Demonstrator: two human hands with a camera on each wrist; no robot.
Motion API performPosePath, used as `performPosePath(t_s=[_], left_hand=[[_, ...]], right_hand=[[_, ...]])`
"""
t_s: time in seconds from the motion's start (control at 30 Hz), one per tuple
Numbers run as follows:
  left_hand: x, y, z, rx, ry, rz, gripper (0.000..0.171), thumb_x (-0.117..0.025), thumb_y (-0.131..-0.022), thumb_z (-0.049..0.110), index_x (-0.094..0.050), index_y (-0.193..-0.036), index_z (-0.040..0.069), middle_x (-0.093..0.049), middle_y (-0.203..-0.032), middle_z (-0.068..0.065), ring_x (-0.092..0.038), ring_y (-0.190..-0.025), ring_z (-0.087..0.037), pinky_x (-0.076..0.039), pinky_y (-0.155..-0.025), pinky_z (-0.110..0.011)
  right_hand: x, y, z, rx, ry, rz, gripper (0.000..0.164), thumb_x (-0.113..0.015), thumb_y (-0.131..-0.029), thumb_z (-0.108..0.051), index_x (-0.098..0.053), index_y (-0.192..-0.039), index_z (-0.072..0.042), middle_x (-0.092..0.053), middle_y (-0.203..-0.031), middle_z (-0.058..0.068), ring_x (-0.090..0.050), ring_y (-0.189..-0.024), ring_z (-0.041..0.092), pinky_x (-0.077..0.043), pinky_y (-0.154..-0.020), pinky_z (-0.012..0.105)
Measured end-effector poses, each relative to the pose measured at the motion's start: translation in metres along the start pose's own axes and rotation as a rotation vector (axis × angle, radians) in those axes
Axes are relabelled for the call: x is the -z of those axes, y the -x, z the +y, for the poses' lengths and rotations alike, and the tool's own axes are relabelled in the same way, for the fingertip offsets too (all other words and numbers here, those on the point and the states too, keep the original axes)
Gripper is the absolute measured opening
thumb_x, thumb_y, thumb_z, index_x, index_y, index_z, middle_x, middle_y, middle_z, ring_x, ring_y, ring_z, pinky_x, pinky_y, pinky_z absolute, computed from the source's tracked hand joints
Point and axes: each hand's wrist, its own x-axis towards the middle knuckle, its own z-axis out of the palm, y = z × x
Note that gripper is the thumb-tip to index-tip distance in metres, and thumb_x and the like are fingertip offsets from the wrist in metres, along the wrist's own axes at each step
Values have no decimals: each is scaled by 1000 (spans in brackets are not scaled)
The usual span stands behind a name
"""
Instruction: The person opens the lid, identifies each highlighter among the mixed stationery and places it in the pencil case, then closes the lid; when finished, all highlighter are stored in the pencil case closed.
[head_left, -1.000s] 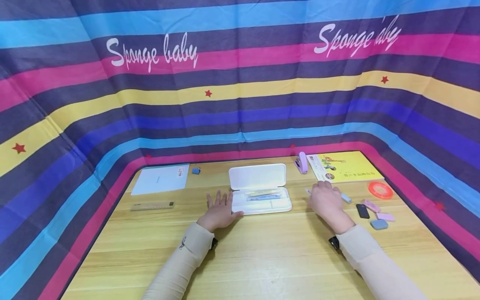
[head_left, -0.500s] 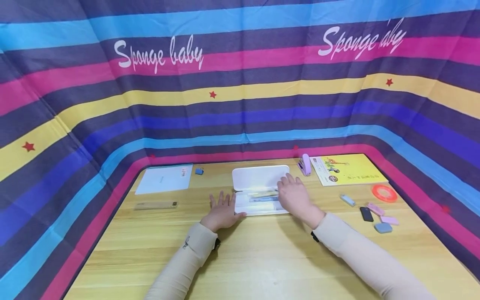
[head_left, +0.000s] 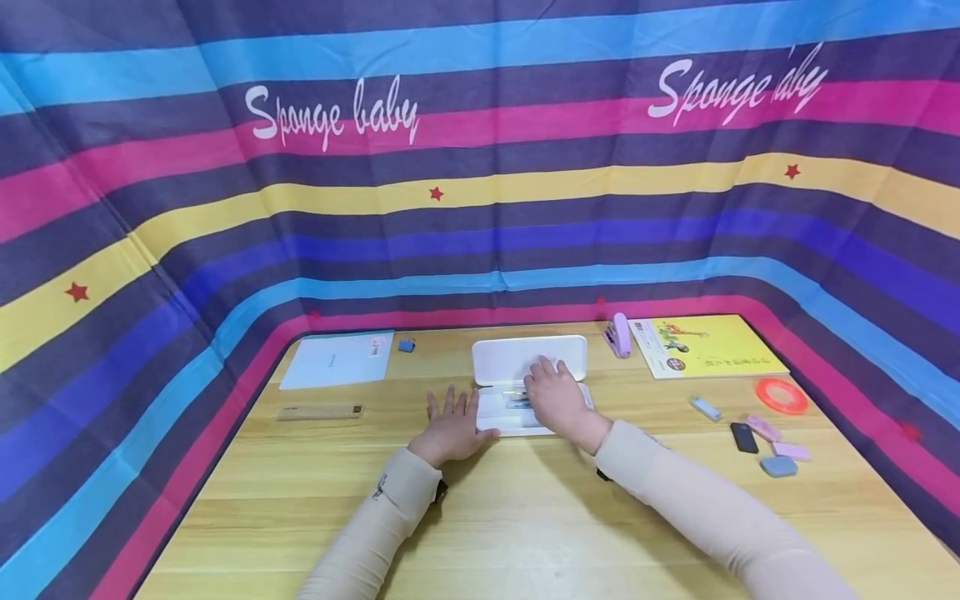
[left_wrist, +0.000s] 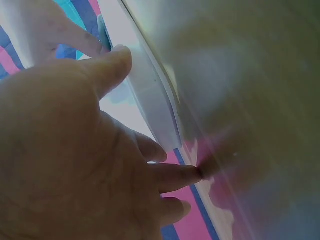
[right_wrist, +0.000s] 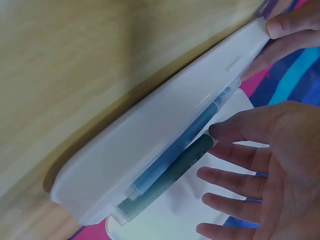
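Observation:
A white pencil case [head_left: 491,408] lies with its lid [head_left: 501,360] raised at the back. My left hand [head_left: 448,432] rests on the table at the case's left end, fingers spread and straight, its thumb touching the case. Over the case's right half is my right hand [head_left: 561,405]. In the right wrist view, the thumb and index finger pinch one end of a dark green pen [right_wrist: 172,176] with clear ends; the other fingers extend loosely. Beside it a blue pen [right_wrist: 176,144] lies along the case. The right hand hides part of the case in the head view.
Left are a ruler [head_left: 321,412], a pale blue sheet or folder [head_left: 337,361] and a small blue item [head_left: 407,345]. Right are a purple stapler [head_left: 618,335], yellow book [head_left: 712,346], orange ring [head_left: 782,396], light blue block [head_left: 706,408] and several small eraser-like blocks [head_left: 778,466].
My right hand has moved left from beside the light blue block to over the pencil case, carrying a slim item. The left hand has stayed at the case's left end.

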Motion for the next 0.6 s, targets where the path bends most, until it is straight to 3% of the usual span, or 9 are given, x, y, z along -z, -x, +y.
performPosePath(t_s=[0.3,0.6], left_hand=[[2,0,1,-7,7,9,85,-28,-81,65,-11,-139,6,-16,-140,-17,2,-128,-35,11,-92,-59],[1,1,-1,-2,28,12,88,-29,-79,67,-8,-139,6,-13,-141,-16,4,-128,-32,13,-92,-57]], right_hand=[[2,7,2,-17,-66,-36,16,-56,-70,-13,-64,-82,-8,-55,-98,11,-47,-98,29,-40,-76,46],[11,19,22,-100,-169,39,32,-60,-74,-22,-60,-102,-6,-47,-118,17,-34,-116,36,-30,-89,54]])
